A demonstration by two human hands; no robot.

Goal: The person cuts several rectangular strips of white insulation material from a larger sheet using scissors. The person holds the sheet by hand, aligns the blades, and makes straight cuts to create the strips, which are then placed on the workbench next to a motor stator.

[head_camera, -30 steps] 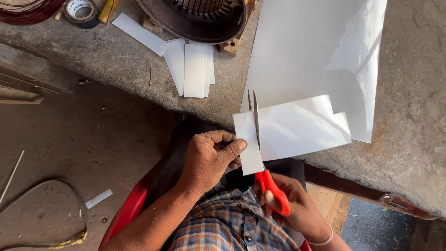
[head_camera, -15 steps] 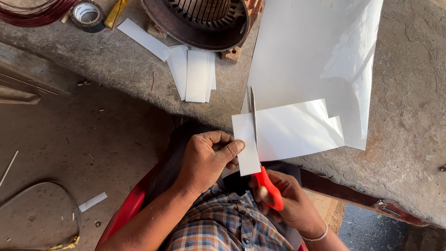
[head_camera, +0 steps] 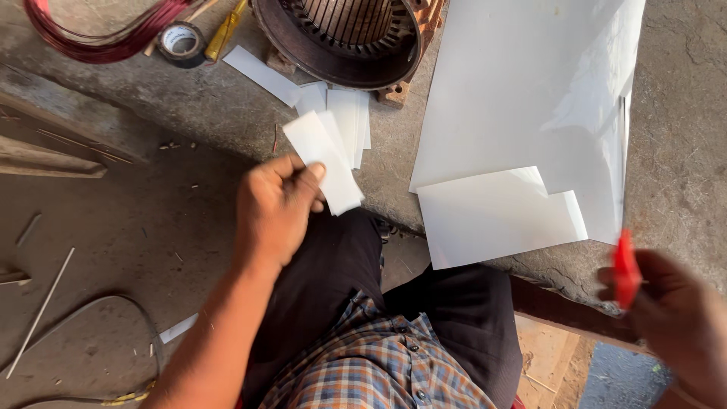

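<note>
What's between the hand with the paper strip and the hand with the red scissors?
In the head view, the big white sheet hangs over the stone ledge between the left hand and right hand, with the person's dark lap below.

packages: none | labels: none | signs: none | screens: none

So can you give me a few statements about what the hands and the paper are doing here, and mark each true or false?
1. The left hand holds a small white paper strip. True.
2. The right hand holds red-handled scissors. True.
3. The scissors are cutting the large white sheet. False: they are off to its side, clear of the paper.
4. A stack of cut white strips lies by the round motor housing. True.
5. The tape roll sits on the large sheet. False: it lies on the concrete ledge, by the red wire coil.
</note>
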